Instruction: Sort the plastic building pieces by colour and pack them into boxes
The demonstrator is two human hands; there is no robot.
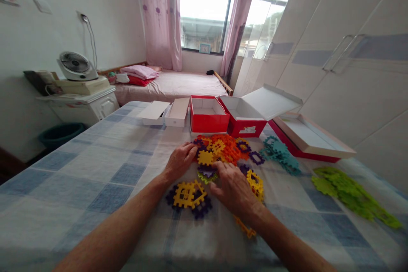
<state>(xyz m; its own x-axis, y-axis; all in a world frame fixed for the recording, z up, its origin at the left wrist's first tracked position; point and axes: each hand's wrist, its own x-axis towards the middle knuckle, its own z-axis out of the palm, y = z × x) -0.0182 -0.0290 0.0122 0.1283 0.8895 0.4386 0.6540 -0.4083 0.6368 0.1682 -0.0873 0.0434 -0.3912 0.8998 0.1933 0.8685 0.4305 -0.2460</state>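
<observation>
My left hand point(181, 160) rests at the left edge of a pile of plastic building pieces, its stretched fingers touching a purple piece point(199, 142). My right hand point(232, 183) reaches over the near side of the pile, thumb and forefinger apart, fingertips beside a yellow square piece point(205, 158) and a purple piece point(207, 171). Under these lies a green piece point(206, 178). Behind is a heap of orange pieces point(230, 148). Nearer to me, yellow pieces point(184, 194) lie on purple ones point(202, 209). More yellow pieces point(255, 182) are partly hidden by my right hand.
Teal pieces point(280, 155) and lime-green pieces point(353, 195) lie in separate heaps to the right. Along the back stand two white boxes point(177, 112), an open red box point(208, 122), a lidded red box point(247, 128) and a shallow box point(314, 136). A checked cloth point(95, 174) covers the table.
</observation>
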